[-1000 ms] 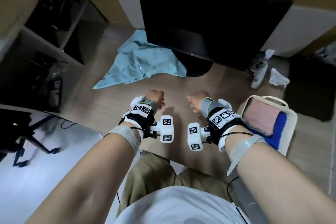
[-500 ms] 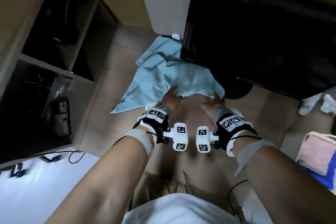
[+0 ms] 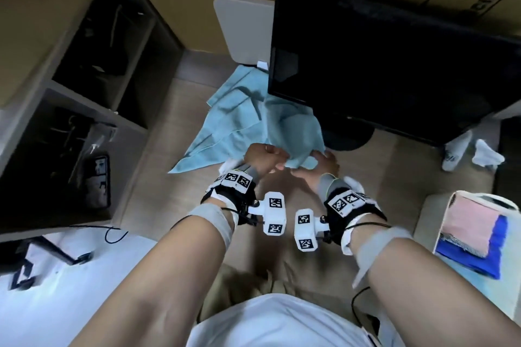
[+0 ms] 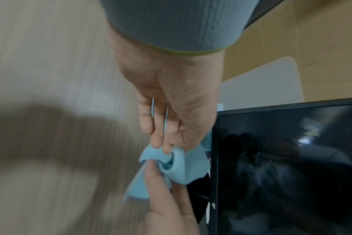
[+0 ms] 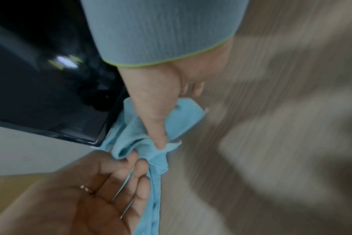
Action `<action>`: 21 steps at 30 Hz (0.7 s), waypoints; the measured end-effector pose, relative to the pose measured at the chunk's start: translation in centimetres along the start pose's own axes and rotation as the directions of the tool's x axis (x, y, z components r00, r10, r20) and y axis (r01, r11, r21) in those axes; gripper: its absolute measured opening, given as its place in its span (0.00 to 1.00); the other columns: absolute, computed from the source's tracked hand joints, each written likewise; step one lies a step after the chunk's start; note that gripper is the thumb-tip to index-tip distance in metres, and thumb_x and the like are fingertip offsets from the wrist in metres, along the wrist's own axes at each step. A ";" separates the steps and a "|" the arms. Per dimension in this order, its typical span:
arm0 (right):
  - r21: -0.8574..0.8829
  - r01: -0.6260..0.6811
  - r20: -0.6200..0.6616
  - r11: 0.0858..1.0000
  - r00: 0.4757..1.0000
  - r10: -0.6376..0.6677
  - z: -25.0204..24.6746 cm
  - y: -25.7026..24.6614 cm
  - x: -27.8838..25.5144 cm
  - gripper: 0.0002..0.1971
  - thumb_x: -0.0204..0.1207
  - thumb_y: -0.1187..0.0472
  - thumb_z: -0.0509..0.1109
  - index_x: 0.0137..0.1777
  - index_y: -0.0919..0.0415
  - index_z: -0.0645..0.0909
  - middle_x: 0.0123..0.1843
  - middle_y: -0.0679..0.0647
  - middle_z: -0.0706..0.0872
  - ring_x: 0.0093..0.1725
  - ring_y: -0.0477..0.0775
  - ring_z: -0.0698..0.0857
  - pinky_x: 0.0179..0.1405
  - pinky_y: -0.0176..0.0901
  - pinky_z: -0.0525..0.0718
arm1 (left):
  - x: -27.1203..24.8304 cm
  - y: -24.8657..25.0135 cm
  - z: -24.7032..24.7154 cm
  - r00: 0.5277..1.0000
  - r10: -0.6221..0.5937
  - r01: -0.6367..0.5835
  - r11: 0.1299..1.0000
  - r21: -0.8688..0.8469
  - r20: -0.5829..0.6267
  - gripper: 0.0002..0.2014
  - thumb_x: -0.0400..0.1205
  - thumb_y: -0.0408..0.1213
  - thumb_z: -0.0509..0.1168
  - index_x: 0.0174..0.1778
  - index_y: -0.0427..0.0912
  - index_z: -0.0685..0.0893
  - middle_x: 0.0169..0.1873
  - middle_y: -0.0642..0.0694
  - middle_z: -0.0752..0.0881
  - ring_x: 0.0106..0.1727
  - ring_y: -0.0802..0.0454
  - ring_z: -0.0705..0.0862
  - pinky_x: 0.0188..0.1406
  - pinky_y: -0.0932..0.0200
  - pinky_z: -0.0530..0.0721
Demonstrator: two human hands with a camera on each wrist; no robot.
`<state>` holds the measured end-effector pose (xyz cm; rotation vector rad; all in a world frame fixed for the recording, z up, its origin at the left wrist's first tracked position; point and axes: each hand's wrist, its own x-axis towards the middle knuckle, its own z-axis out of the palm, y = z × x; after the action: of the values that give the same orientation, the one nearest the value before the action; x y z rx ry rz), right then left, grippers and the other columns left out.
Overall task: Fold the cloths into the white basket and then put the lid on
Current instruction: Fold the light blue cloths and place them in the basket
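Note:
A crumpled light blue cloth (image 3: 242, 124) lies on the wooden table, partly under the black monitor. My left hand (image 3: 277, 162) and right hand (image 3: 318, 159) meet at its near corner, and both pinch it. In the left wrist view my left hand (image 4: 167, 147) grips a bunched fold of the cloth (image 4: 179, 168). In the right wrist view the thumb of my right hand (image 5: 163, 143) presses on the cloth (image 5: 183, 117). The white basket (image 3: 479, 200) stands at the right edge and holds a folded pink cloth (image 3: 470, 222) on a blue one (image 3: 497, 245). A white rounded panel (image 3: 242, 28), possibly the lid, leans at the back.
A black monitor (image 3: 380, 65) on a round base (image 3: 346, 135) overhangs the far side of the cloth. A dark shelf unit (image 3: 84, 93) stands on the left. A white controller (image 3: 456, 152) and a crumpled tissue (image 3: 487, 156) lie at the right, behind the basket.
Both hands were closed fists over bare table, then reached forward to the blue cloth and now pinch its near corner. The head view swung left, so the basket sits at the right edge.

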<state>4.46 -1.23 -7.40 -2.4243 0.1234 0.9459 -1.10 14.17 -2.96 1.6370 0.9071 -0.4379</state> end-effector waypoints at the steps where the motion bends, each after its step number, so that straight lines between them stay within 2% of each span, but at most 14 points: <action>1: 0.008 0.032 -0.011 0.999 0.999 -0.032 0.0 0.0 -0.1 0.28 0.62 0.47 0.82 0.63 0.44 0.82 0.77 0.53 0.70 0.76 0.59 0.71 0.67 0.39 0.72 | -0.1 0.0 0.2 1.000 0.001 -0.001 1.000 -0.015 -0.016 0.12 0.57 0.33 0.71 0.35 0.39 0.92 0.31 0.39 0.91 0.37 0.43 0.91 0.47 0.38 0.90; 3: 0.116 0.127 -0.053 0.985 0.991 -0.121 -1.1 1.5 -2.2 0.12 0.64 0.51 0.79 0.49 0.48 0.87 0.65 0.53 0.83 0.65 0.57 0.82 0.58 0.38 0.75 | -2.7 0.0 2.0 0.994 0.053 -0.056 0.998 -0.037 -0.093 0.11 0.57 0.34 0.69 0.32 0.38 0.92 0.28 0.39 0.90 0.35 0.41 0.91 0.45 0.39 0.90; 4: 0.193 0.150 -0.059 0.970 0.988 -0.141 -1.5 1.8 -2.8 0.08 0.67 0.54 0.77 0.45 0.51 0.87 0.57 0.52 0.88 0.59 0.57 0.85 0.52 0.38 0.76 | -3.3 -0.1 2.7 0.989 0.075 -0.081 0.996 -0.045 -0.130 0.09 0.59 0.33 0.68 0.30 0.40 0.92 0.26 0.43 0.90 0.34 0.43 0.90 0.45 0.45 0.91; 6: 0.316 0.157 -0.037 0.936 0.988 -0.153 -2.5 2.8 -4.6 0.06 0.72 0.56 0.73 0.47 0.56 0.87 0.44 0.51 0.89 0.46 0.54 0.86 0.43 0.39 0.77 | -5.4 0.0 4.2 0.975 0.125 -0.132 0.991 -0.027 -0.182 0.10 0.67 0.26 0.67 0.32 0.43 0.92 0.25 0.52 0.88 0.30 0.54 0.85 0.39 0.62 0.86; 8: 0.334 0.177 -0.055 0.926 0.984 -0.168 -3.3 4.1 -6.5 0.05 0.75 0.56 0.71 0.41 0.56 0.83 0.35 0.51 0.85 0.35 0.53 0.81 0.34 0.40 0.73 | -7.0 -1.0 5.7 0.963 0.187 -0.187 0.982 0.016 -0.192 0.15 0.71 0.21 0.67 0.45 0.42 0.91 0.31 0.55 0.86 0.33 0.59 0.83 0.35 0.71 0.80; 10: 0.369 0.207 -0.126 0.906 0.977 -0.172 -4.2 6.2 -8.6 0.07 0.72 0.56 0.72 0.34 0.56 0.79 0.31 0.54 0.84 0.33 0.55 0.80 0.33 0.39 0.73 | -9.3 -2.1 7.6 0.956 0.245 -0.240 0.969 0.052 -0.162 0.19 0.70 0.21 0.72 0.55 0.42 0.88 0.36 0.54 0.85 0.39 0.55 0.84 0.40 0.69 0.82; 11: 0.388 0.209 -0.153 0.897 0.975 -0.161 -4.4 6.9 -9.3 0.06 0.69 0.57 0.72 0.34 0.56 0.79 0.30 0.53 0.84 0.32 0.54 0.80 0.34 0.39 0.75 | -10.0 -2.5 8.3 0.952 0.259 -0.249 0.965 0.080 -0.165 0.20 0.68 0.24 0.76 0.55 0.44 0.87 0.37 0.53 0.84 0.40 0.54 0.85 0.41 0.65 0.84; 13: 0.456 0.226 -0.186 0.860 0.970 -0.156 -4.6 8.1 -10.4 0.05 0.61 0.59 0.74 0.34 0.51 0.80 0.28 0.48 0.84 0.30 0.51 0.81 0.36 0.42 0.83 | -10.7 -2.7 9.4 0.933 0.279 -0.246 0.956 0.162 -0.228 0.17 0.66 0.35 0.81 0.49 0.48 0.87 0.34 0.54 0.84 0.36 0.55 0.84 0.37 0.61 0.84; 15: 0.479 0.273 -0.248 0.834 0.954 -0.170 -5.3 9.8 -12.3 0.07 0.54 0.55 0.72 0.34 0.45 0.82 0.27 0.46 0.85 0.30 0.50 0.83 0.38 0.47 0.86 | -12.2 -2.7 10.2 0.877 0.325 -0.227 0.929 0.293 -0.354 0.09 0.69 0.44 0.78 0.42 0.48 0.87 0.33 0.52 0.86 0.35 0.53 0.83 0.36 0.62 0.77; 16: 0.472 0.289 -0.277 0.833 0.946 -0.171 -5.7 10.2 -12.7 0.07 0.54 0.54 0.72 0.34 0.45 0.83 0.27 0.45 0.84 0.30 0.49 0.83 0.38 0.47 0.86 | -12.7 -2.4 10.5 0.852 0.349 -0.207 0.910 0.360 -0.391 0.07 0.71 0.46 0.74 0.40 0.48 0.87 0.34 0.51 0.88 0.37 0.52 0.83 0.37 0.63 0.74; 18: 0.443 0.298 -0.315 0.846 0.935 -0.165 -6.7 10.8 -13.7 0.03 0.61 0.58 0.72 0.36 0.51 0.83 0.27 0.45 0.81 0.28 0.46 0.79 0.35 0.41 0.81 | -13.6 -2.2 10.9 0.819 0.423 -0.223 0.857 0.464 -0.388 0.08 0.74 0.48 0.66 0.43 0.50 0.86 0.42 0.49 0.89 0.42 0.49 0.84 0.39 0.63 0.74; 21: 0.391 0.301 -0.396 0.870 0.908 -0.137 -7.8 11.6 -15.2 0.03 0.71 0.61 0.71 0.41 0.52 0.84 0.27 0.45 0.77 0.28 0.43 0.75 0.32 0.38 0.72 | -14.3 -1.5 11.1 0.799 0.487 -0.268 0.813 0.517 -0.352 0.14 0.77 0.48 0.62 0.54 0.52 0.87 0.58 0.47 0.82 0.53 0.46 0.84 0.50 0.56 0.82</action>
<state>-5.33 -16.72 2.16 -2.0918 0.1644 0.3143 -9.22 -0.87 3.07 2.3663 0.8151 0.0690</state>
